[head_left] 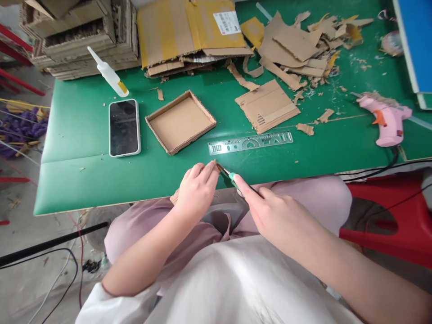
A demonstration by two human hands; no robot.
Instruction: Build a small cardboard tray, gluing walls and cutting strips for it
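Observation:
My left hand is closed round a small strip of cardboard at the near edge of the green table. One end of the strip shows above my fingers and one below my wrist. My right hand grips a green utility knife, whose tip touches the strip's upper end. A shallow cardboard tray lies just beyond my hands, and a clear ruler lies to its right.
A phone and a glue bottle lie at the left. Flattened boxes and cardboard scraps fill the back. A cardboard square lies past the ruler, a pink glue gun at the right, a red stool beside my knees.

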